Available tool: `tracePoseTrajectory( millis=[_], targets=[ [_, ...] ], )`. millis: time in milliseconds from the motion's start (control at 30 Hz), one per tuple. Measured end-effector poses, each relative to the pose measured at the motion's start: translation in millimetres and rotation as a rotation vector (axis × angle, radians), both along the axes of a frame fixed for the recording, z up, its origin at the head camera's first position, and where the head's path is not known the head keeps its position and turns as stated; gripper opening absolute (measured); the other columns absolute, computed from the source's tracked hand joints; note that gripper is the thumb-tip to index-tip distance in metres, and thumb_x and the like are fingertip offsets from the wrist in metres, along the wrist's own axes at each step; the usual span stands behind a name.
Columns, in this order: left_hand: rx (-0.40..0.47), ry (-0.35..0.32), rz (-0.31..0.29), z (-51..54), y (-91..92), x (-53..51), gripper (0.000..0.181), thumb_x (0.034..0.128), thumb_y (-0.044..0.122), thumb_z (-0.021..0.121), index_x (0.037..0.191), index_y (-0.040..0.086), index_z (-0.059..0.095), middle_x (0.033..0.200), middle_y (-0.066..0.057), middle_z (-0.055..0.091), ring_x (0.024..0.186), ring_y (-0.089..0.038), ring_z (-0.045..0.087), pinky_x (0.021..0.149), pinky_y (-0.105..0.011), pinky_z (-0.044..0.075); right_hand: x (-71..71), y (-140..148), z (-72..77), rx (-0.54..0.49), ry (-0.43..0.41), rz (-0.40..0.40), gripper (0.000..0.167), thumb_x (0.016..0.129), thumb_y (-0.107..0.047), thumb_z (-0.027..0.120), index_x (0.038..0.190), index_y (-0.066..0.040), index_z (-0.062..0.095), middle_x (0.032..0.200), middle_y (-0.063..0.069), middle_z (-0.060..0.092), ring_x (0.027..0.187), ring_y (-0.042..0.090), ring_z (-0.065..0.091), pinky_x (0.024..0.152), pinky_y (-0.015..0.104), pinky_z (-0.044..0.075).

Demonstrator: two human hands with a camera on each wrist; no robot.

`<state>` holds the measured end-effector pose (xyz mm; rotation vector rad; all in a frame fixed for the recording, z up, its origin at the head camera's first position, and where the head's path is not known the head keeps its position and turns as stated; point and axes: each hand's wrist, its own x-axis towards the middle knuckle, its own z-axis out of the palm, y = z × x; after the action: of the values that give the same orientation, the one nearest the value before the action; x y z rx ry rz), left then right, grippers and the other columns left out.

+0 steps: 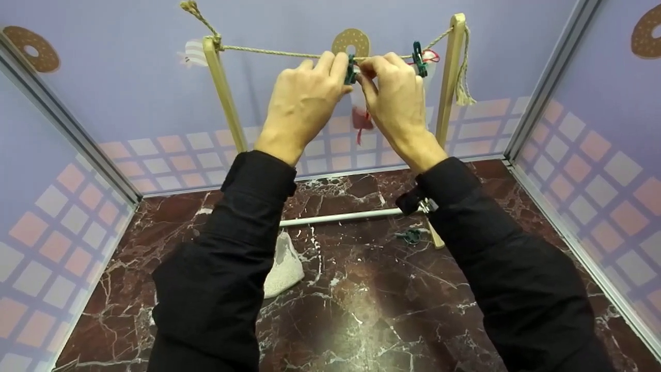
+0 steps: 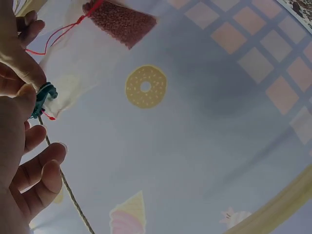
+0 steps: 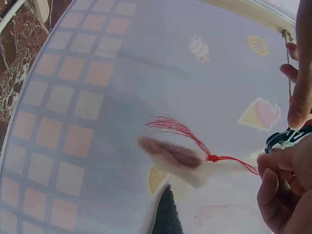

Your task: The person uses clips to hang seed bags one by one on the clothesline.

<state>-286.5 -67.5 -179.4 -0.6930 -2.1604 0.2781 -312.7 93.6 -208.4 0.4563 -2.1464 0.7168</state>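
A green clothespin (image 1: pixel 351 70) sits at the rope (image 1: pixel 273 52), between both hands. My left hand (image 1: pixel 310 101) pinches it, and in the left wrist view its other fingers (image 2: pixel 46 175) are loosely bent beside the rope. A clear plastic bag of dark red granules (image 2: pixel 124 24) with a red cord hangs down there. My right hand (image 1: pixel 395 95) pinches the bag's top just right of the clothespin; the exact contact is partly hidden by the fingers. In the right wrist view the bag (image 3: pixel 178 156) is blurred, with a red tassel (image 3: pixel 175 127).
Wooden posts (image 1: pixel 225 95) (image 1: pixel 450 77) carry the rope. Another green clothespin (image 1: pixel 419 59) is on the rope near the right post. On the marbled floor lie a bag of white grains (image 1: pixel 284 274), a clothespin (image 1: pixel 411 236) and a white rod (image 1: pixel 341 216). Patterned walls stand around.
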Motion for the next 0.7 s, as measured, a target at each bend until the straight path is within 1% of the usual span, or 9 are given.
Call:
tracePoseTrajectory(
  millis=[133, 233, 367, 533, 600, 700],
  targets=[
    [-0.014, -0.032, 0.000, -4.2, 1.4, -0.9, 0.048, 0.1029, 0.040, 0.051, 0.123, -0.004, 0.057, 0.105, -0.015, 0.066, 0.076, -0.029, 0.066, 0.062, -0.038, 0.059, -0.5, 3.2, -4.5, -0.002, -0.012, 0.007, 0.018, 0.099, -0.015, 0.067, 0.112, -0.005, 0.075, 0.109, 0.010, 0.072, 0.098, 0.023, 0.069, 0.085, 0.037, 0.058],
    [-0.011, -0.039, -0.020, -8.7, 3.4, -1.7, 0.045, 0.1038, 0.038, 0.052, 0.122, -0.003, 0.056, 0.105, -0.014, 0.064, 0.074, -0.029, 0.065, 0.061, -0.038, 0.059, -0.1, 6.2, -9.7, -0.004, -0.023, 0.016, 0.018, 0.098, -0.014, 0.068, 0.112, -0.005, 0.075, 0.110, 0.010, 0.072, 0.099, 0.025, 0.069, 0.085, 0.039, 0.058],
    [0.002, -0.040, -0.041, -16.1, 5.2, -2.9, 0.044, 0.1053, 0.034, 0.052, 0.131, -0.002, 0.054, 0.108, -0.014, 0.064, 0.073, -0.028, 0.065, 0.061, -0.038, 0.059, 2.0, 10.2, -15.9, 0.004, -0.033, 0.028, 0.018, 0.098, -0.013, 0.068, 0.110, -0.003, 0.074, 0.107, 0.011, 0.072, 0.096, 0.027, 0.069, 0.085, 0.041, 0.058],
    [0.042, -0.078, -0.050, -23.5, 6.3, -3.3, 0.053, 0.1054, 0.031, 0.054, 0.147, 0.000, 0.046, 0.121, -0.015, 0.064, 0.075, -0.029, 0.066, 0.062, -0.039, 0.060, 4.0, 14.3, -24.2, 0.021, -0.039, 0.063, 0.019, 0.097, -0.011, 0.068, 0.111, -0.001, 0.073, 0.106, 0.012, 0.071, 0.095, 0.028, 0.068, 0.084, 0.041, 0.058],
    [0.058, -0.098, -0.052, -25.5, 7.1, -3.5, 0.058, 0.1044, 0.030, 0.057, 0.151, 0.000, 0.041, 0.123, -0.015, 0.064, 0.075, -0.029, 0.066, 0.062, -0.038, 0.059, 5.3, 16.1, -28.3, 0.033, -0.037, 0.077, 0.019, 0.096, -0.011, 0.068, 0.112, -0.001, 0.073, 0.107, 0.013, 0.070, 0.094, 0.029, 0.069, 0.083, 0.041, 0.059],
    [0.076, -0.117, -0.050, -27.8, 8.3, -3.4, 0.067, 0.1019, 0.027, 0.063, 0.155, -0.001, 0.033, 0.123, -0.015, 0.063, 0.075, -0.028, 0.064, 0.060, -0.037, 0.058, 8.6, 19.0, -34.3, 0.045, -0.009, 0.105, 0.021, 0.096, -0.010, 0.068, 0.113, 0.000, 0.072, 0.108, 0.014, 0.071, 0.090, 0.029, 0.069, 0.080, 0.042, 0.059]
  ],
)
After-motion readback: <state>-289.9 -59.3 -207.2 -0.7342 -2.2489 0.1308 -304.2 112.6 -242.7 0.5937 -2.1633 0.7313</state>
